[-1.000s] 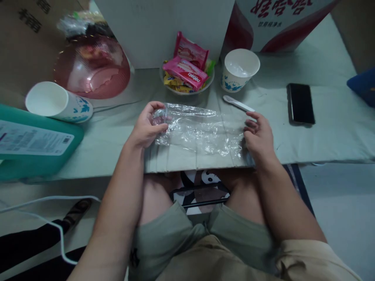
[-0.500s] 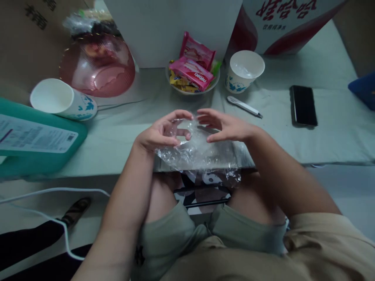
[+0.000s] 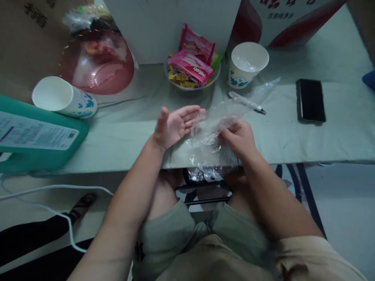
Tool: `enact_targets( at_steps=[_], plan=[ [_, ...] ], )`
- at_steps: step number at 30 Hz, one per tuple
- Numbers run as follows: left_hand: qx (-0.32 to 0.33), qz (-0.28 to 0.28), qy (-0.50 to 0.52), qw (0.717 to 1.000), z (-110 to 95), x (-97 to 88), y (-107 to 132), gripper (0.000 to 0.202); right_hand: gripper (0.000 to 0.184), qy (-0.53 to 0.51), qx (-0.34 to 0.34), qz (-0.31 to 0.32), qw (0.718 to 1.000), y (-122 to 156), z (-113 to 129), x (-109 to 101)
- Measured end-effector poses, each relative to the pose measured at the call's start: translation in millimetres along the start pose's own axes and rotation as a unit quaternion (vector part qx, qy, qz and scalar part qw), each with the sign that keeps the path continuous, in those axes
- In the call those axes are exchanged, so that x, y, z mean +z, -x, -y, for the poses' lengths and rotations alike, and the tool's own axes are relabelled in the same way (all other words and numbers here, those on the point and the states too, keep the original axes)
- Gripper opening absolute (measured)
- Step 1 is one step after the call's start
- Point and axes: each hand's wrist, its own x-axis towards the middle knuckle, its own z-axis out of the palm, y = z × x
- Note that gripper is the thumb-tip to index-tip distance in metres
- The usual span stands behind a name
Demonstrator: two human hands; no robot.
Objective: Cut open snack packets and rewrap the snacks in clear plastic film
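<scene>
Crumpled clear plastic film spreads over the table's near edge, its lower part hanging toward my lap and its upper end sticking out past a white pen-like cutter. My right hand is closed, pinching the film between thumb and fingers. To its left, my left hand is open, palm turned up and thumb spread, with the fingertips close to the film's left border. Whether those fingertips touch the film I cannot tell.
Behind the hands stands a bowl of wrapped snacks. Paper cups stand at right and lie tilted at left. A phone lies at right. A green jug and a pink bowl occupy the left; boxes line the back.
My left hand has come off the film and turned palm up, opening. My right hand has closed on the film, which has swung up and right, partly over the cutter.
</scene>
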Motion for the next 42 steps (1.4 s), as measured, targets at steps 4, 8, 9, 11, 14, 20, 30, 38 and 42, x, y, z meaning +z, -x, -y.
enact_targets(
  at_steps=[4,8,9,11,14,20,30,38,42],
  plan=[
    [-0.035,0.025,-0.131,0.990,15.5,4.3,-9.0,0.083,0.019,0.032,-0.035,-0.062,0.997,-8.5,-10.4,-4.5],
    [-0.060,-0.004,-0.117,0.991,17.6,2.3,-15.0,0.047,0.025,0.015,-0.072,-0.055,0.996,-13.6,-9.3,-13.5],
    [-0.068,-0.010,-0.115,0.991,17.8,2.3,-17.1,0.041,0.027,0.014,-0.068,-0.045,0.997,-14.1,-8.5,-15.9],
    [-0.078,-0.033,-0.126,0.988,18.5,3.0,-21.6,0.035,0.034,0.000,-0.046,-0.026,0.999,-14.6,-8.1,-21.4],
    [-0.079,-0.082,-0.132,0.985,18.7,4.4,-26.8,0.040,0.046,-0.024,-0.023,-0.016,0.999,-14.4,-13.0,-33.4],
    [-0.057,-0.112,-0.141,0.982,15.7,4.7,-26.1,0.050,0.026,-0.059,-0.063,-0.142,0.986,-11.0,-20.4,-55.1],
    [0.003,-0.148,-0.158,0.976,17.8,9.2,-22.2,0.055,0.045,0.136,-0.033,0.021,0.990,-8.9,-6.5,-28.3],
    [-0.084,-0.092,-0.090,0.988,21.0,6.2,-23.7,0.084,0.028,0.013,-0.026,-0.015,0.999,-15.5,-10.7,-30.8],
    [-0.058,-0.127,-0.121,0.983,22.4,10.0,-27.0,0.082,0.054,-0.097,0.049,-0.017,0.994,-16.8,-14.7,-29.6]
  ],
)
